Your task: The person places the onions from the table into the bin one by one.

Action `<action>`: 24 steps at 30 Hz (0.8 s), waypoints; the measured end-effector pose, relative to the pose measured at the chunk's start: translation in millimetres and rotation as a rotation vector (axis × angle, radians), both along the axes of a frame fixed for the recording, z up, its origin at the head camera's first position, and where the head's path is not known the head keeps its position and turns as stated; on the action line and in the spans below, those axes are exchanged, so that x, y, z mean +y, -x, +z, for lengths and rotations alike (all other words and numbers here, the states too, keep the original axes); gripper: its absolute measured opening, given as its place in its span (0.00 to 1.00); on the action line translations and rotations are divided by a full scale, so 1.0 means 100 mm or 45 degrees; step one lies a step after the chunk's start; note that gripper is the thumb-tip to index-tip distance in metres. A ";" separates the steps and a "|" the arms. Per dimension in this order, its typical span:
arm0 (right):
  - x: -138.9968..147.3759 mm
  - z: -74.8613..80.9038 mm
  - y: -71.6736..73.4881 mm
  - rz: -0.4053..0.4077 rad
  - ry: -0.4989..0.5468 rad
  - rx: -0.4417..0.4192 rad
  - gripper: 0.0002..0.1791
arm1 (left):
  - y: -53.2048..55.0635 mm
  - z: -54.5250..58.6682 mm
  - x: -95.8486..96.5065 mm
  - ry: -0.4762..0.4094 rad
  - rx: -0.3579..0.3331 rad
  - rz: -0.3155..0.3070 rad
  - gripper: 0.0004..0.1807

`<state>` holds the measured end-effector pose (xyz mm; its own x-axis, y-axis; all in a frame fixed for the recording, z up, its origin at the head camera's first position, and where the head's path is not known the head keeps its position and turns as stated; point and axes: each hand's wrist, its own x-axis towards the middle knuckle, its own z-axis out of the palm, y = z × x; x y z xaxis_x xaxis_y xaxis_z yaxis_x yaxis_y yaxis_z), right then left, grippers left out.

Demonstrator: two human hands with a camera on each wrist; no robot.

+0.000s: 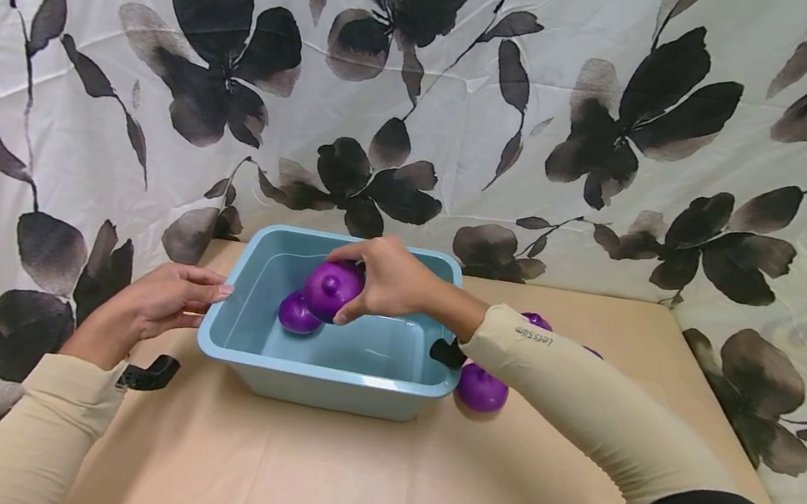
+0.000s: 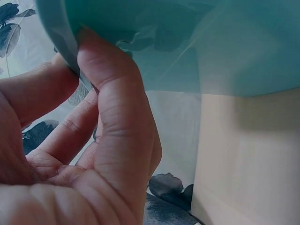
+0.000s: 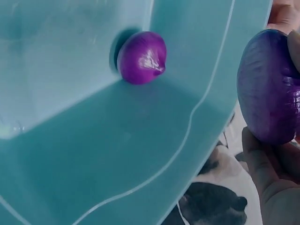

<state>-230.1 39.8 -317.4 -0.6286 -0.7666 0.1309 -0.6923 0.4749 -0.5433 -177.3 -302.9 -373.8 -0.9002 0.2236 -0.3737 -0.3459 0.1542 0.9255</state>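
A light blue plastic tub (image 1: 328, 373) stands on the table. My left hand (image 1: 159, 302) pinches its left rim, and in the left wrist view the fingers (image 2: 115, 93) lie on both sides of the tub edge (image 2: 56, 33). Over the tub, my right hand (image 1: 392, 280) grips a glossy purple onion (image 1: 331, 289), fingers and thumb curled round it. Another purple onion (image 1: 296, 314) lies on the tub floor below it; the right wrist view shows this lower onion (image 3: 142, 57) near a corner, with the held onion (image 3: 267, 89) at the right edge.
Right of the tub, a purple onion (image 1: 483, 390) lies on the tan table (image 1: 345, 480). Further purple onions (image 1: 537, 321) are partly hidden behind my right forearm. A white floral cloth (image 1: 464, 125) hangs behind the table.
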 end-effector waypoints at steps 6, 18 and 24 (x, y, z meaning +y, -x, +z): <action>-0.21 -0.17 0.08 0.095 -0.017 0.032 0.40 | 0.02 -0.01 0.01 0.012 0.008 -0.012 0.05; -0.56 -0.59 0.16 0.243 -0.130 0.036 0.38 | -0.01 -0.05 0.02 -0.004 -0.001 -0.004 0.06; -0.68 -0.70 0.17 0.302 -0.232 0.027 0.38 | -0.01 -0.04 0.01 -0.033 -0.001 -0.007 0.07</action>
